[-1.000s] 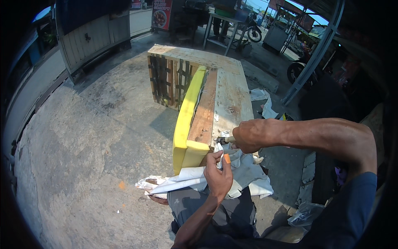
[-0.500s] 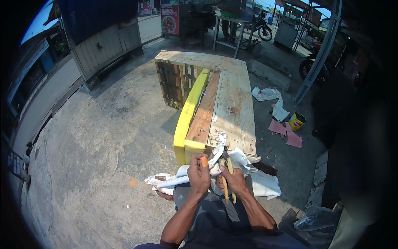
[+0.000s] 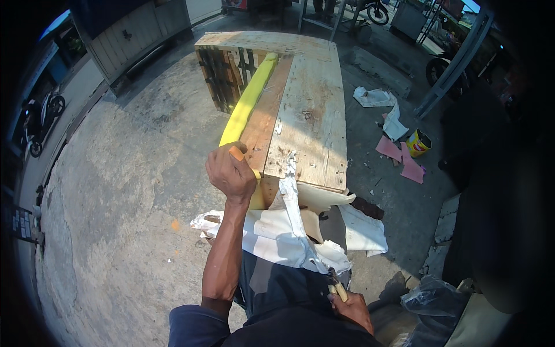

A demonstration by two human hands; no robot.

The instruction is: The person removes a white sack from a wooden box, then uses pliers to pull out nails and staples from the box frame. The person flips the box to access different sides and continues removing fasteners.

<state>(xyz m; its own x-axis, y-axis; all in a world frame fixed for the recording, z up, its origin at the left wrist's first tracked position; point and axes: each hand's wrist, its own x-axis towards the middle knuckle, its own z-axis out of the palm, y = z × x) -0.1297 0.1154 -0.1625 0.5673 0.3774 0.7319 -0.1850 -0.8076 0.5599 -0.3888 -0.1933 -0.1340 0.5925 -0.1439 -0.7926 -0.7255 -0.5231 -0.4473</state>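
White sheeting (image 3: 289,231), torn and crumpled, hangs off the near end of the wooden table (image 3: 315,110) and spills down toward the person's lap, one ragged strip running up onto the tabletop. The left hand (image 3: 231,172) sits at the near corner of the table, fingers curled closed around a small orange piece (image 3: 236,153), right where the yellow painted edge (image 3: 245,107) meets the brown plank (image 3: 263,124). Down low, the right hand (image 3: 351,307) is closed on a pale-handled tool (image 3: 337,287), its tip touching the lower fringe of the sheeting; what kind of tool it is, hard to tell. The table stands on a concrete floor (image 3: 127,191). Off to the right, well apart, a yellow can (image 3: 418,143) sits beside pink scraps (image 3: 399,156) and more white rags (image 3: 381,104).
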